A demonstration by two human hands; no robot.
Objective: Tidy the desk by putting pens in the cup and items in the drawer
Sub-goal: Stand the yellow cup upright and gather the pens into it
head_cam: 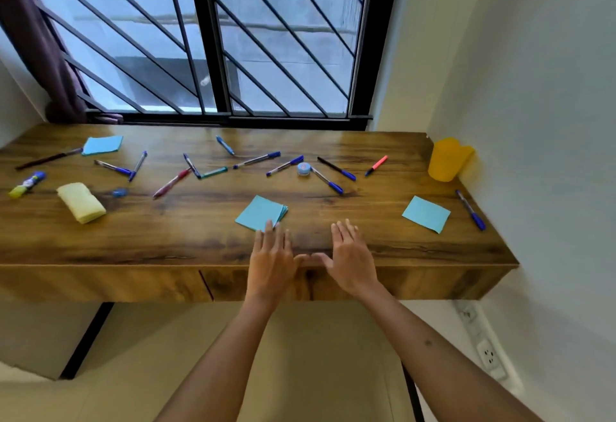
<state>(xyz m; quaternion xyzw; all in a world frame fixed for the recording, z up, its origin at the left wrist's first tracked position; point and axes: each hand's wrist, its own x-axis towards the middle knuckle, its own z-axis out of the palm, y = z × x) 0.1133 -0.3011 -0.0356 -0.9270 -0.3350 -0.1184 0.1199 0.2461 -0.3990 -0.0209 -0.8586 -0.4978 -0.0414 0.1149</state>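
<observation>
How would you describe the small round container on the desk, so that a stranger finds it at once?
On the wooden desk, look right of centre in the row of pens. The small round container sits between two blue-capped pens; it alone is short, round and pale blue.

We've only got one head-worn wide-angle view, looking forward and down over the brown wooden tabletop (200, 238), fairly close.

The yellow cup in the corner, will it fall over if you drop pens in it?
The yellow cup looks like thin plastic, so it is probably light and could tip if long pens lean on one side. It stands close to the wall at the desk corner, which may help steady it. Its smooth sides might slide when bumped.
</observation>
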